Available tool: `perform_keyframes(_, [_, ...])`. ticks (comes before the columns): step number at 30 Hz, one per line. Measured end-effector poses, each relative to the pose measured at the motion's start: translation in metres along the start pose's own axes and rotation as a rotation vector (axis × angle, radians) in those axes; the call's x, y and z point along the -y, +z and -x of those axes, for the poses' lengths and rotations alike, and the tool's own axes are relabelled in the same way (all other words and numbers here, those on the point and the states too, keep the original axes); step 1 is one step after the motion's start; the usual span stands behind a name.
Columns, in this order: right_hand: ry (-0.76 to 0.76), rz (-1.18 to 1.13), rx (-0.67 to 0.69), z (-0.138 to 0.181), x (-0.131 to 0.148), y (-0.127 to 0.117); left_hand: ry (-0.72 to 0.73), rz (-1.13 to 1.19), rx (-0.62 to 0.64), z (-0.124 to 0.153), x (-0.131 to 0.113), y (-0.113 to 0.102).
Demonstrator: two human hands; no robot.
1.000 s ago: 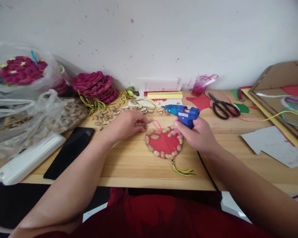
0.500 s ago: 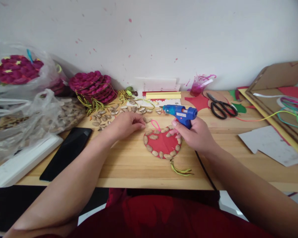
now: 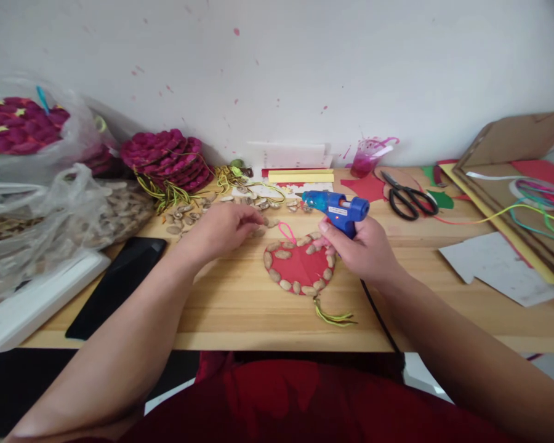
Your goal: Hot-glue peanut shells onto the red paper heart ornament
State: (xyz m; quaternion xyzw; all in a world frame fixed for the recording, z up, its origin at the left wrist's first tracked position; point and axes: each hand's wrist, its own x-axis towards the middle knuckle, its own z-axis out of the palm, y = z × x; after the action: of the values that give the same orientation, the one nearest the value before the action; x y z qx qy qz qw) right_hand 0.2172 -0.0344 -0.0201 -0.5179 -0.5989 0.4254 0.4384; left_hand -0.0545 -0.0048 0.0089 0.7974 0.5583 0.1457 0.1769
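My right hand (image 3: 362,246) is wrapped round a blue hot glue gun (image 3: 336,208), its nozzle pointing left and its red light lit. Below it lies a red heart-shaped card (image 3: 300,264) edged with peanut shells, with a pink loop (image 3: 286,231) at the top and a yellow-green tassel (image 3: 335,317) at the bottom. To the left of the heart, my left hand (image 3: 228,229) is closed in a pinch on a peanut shell (image 3: 258,232), partly hidden by the fingers. Beyond that hand more loose peanut shells (image 3: 182,212) are scattered.
Stacked magenta pieces (image 3: 164,157) and plastic bags (image 3: 96,203) crowd the left, near a black phone (image 3: 117,286) and a white bar (image 3: 44,298). Scissors (image 3: 406,195), a cup of pink liquid (image 3: 367,159) and cardboard (image 3: 508,147) are at the right. The glue gun's black cord (image 3: 378,317) crosses the front edge.
My left hand has drawn slightly left, and a peanut shell now shows at its fingertips. The right hand keeps the glue gun above the heart. The view has shifted a little.
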Motion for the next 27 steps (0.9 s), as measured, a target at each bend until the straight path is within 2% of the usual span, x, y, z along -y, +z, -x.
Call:
perform_keyframes(4, [-0.023, 0.04, -0.019, -0.001, -0.002, -0.001, -0.081, -0.06, -0.029, 0.002, -0.005, -0.003])
perform_keyframes(7, [-0.042, 0.07, -0.026, -0.001, -0.004, -0.001, -0.036, -0.053, -0.049, 0.002, -0.007, -0.002])
perform_keyframes(9, [-0.043, 0.076, -0.03, -0.001, -0.004, -0.001, -0.001, -0.075, -0.011, 0.002, -0.007, 0.0])
perform_keyframes(13, [-0.04, 0.068, -0.025, 0.0, -0.002, 0.0, -0.004, -0.167, 0.057, -0.001, -0.006, 0.007])
perform_keyframes(21, [-0.042, 0.074, -0.024, 0.0, -0.005, -0.002, -0.012, -0.182, 0.051, -0.002, -0.009, 0.008])
perform_keyframes(25, [-0.052, 0.115, -0.023, 0.0, -0.004, -0.003, -0.021, -0.032, 0.03, 0.003, -0.008, 0.0])
perform_keyframes(27, [-0.055, 0.132, -0.02, 0.0, -0.003, -0.003, 0.0, 0.125, 0.1, 0.008, -0.009, -0.003])
